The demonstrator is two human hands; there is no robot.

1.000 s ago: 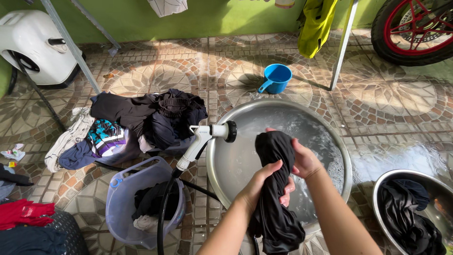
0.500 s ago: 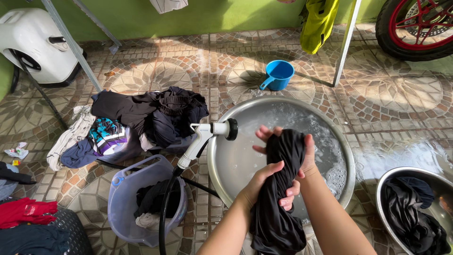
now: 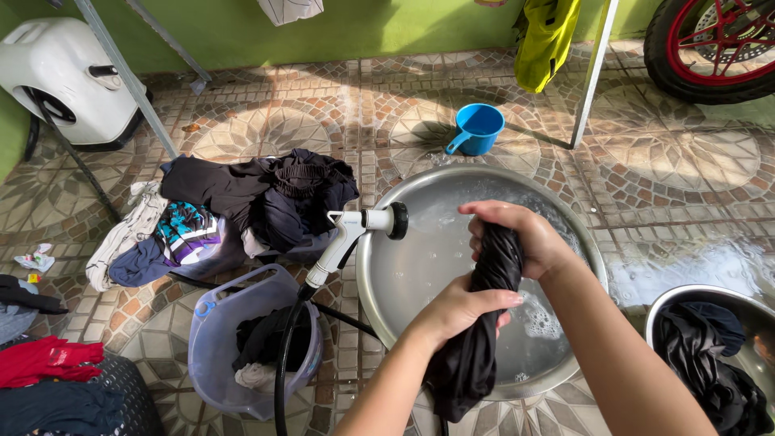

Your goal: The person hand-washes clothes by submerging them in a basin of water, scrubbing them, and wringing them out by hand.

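Fingers (image 3: 507, 300) tight around black garment (image 3: 484, 323)

black garment (image 3: 484, 323), silver basin (image 3: 404, 274), blue mug (image 3: 476, 129)

Bright sun falls on a floor (image 3: 307, 121) of small brown and tan tiles laid in round flower shapes, wet and shiny at the right, with a green wall (image 3: 387, 28) behind it and grey metal poles (image 3: 593, 73) standing up.
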